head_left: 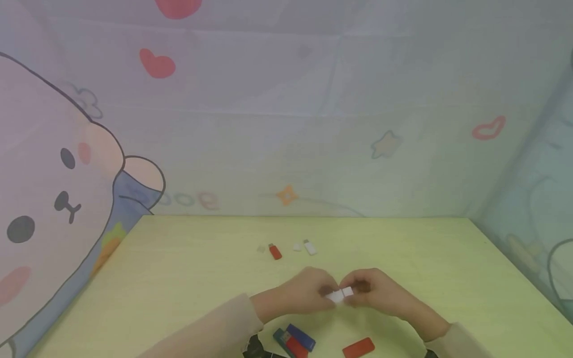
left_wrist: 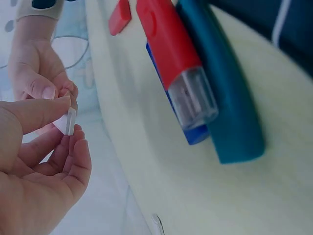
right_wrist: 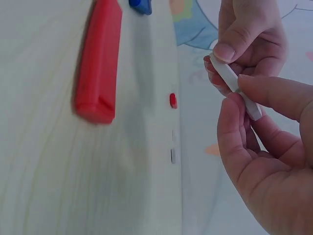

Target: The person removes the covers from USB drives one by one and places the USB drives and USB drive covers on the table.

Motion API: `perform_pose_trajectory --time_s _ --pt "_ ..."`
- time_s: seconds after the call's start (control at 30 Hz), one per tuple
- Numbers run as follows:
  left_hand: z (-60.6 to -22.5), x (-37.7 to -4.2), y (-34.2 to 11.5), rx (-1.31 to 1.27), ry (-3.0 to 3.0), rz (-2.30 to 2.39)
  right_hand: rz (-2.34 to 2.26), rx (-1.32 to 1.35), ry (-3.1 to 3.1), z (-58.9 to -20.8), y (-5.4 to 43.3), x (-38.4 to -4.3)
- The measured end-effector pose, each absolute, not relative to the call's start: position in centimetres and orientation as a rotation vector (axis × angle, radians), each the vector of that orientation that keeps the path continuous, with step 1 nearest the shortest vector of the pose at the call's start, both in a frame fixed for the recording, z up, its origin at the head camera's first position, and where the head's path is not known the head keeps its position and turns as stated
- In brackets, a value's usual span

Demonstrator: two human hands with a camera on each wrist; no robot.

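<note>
Above the table, my left hand (head_left: 306, 291) pinches a white USB stick (head_left: 334, 297) between thumb and fingers. From the other side my right hand (head_left: 382, 293) pinches its short white end cap (head_left: 347, 292). The cap sits in line with the stick, and a thin seam shows between them in the head view. Seen from the right wrist, the left thumb lies along the white stick (right_wrist: 224, 73), while the right thumb and index finger hold the cap (right_wrist: 252, 106). In the left wrist view, fingers hide most of the white piece (left_wrist: 68, 122).
Farther back lie a red USB stick (head_left: 275, 251) and another white one (head_left: 310, 247), metal plugs bare. Beside them are a clear cap (head_left: 261, 248) and a white cap (head_left: 297, 247). Near the front, teal (head_left: 281, 338), blue (head_left: 301, 337) and red (head_left: 295, 347) sticks cluster left of a red one (head_left: 359, 347).
</note>
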State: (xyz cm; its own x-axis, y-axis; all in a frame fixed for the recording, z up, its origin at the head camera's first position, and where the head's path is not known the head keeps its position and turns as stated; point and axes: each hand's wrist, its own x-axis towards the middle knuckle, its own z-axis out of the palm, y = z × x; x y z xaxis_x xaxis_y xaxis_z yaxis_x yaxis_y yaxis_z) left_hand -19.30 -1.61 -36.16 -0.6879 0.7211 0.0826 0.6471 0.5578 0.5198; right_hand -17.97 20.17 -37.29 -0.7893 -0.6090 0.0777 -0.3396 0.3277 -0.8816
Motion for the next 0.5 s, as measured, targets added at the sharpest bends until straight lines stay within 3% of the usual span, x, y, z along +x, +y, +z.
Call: perform_pose_trajectory --time_s 0.5 --pt "-36.4 -18.3 -4.0 0.964 2.528 1.252 -1.633 -0.756 2.234 -37.0 18.0 -17.5"
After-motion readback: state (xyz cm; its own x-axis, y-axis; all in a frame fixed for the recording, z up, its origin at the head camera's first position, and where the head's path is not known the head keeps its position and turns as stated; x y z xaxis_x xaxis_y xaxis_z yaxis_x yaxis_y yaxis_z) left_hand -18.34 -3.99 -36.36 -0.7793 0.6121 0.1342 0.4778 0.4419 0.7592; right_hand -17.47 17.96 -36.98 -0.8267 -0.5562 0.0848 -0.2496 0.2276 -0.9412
